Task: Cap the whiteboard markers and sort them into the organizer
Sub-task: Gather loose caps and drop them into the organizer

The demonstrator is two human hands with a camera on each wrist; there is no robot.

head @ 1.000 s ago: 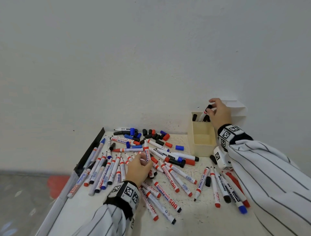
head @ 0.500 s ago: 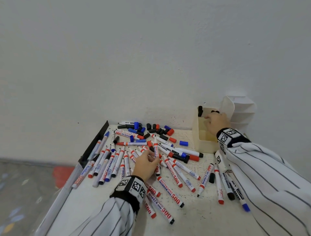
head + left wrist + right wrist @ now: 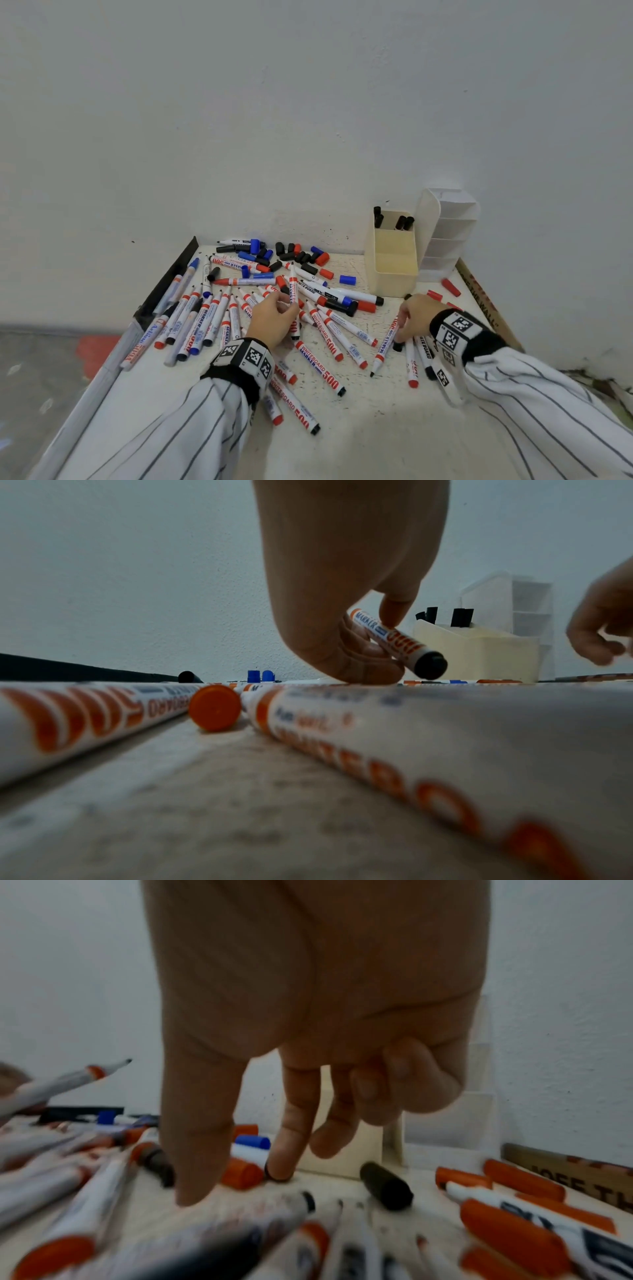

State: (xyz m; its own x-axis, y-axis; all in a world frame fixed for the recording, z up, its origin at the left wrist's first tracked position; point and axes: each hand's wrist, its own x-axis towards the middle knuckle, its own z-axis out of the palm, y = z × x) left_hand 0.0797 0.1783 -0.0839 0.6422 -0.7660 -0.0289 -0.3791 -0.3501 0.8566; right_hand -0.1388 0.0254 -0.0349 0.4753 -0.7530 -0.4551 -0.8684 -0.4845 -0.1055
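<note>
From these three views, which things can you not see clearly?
- Right hand: whether its fingers touch a marker or cap; head view shows only its back, the right wrist view is blurred.
- Black-capped markers in the organizer: their barrels are hidden by its wall.
- Marker in the left hand: its middle is hidden by the fingers in the head view.

markers [image 3: 318, 329]: scattered, many uncapped | organizer [image 3: 394, 267]: upright, holds black-capped markers

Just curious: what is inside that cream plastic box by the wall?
The cream plastic box holds black-capped markers upright in its rear compartment; the front one looks empty, though its floor is hidden.
</note>
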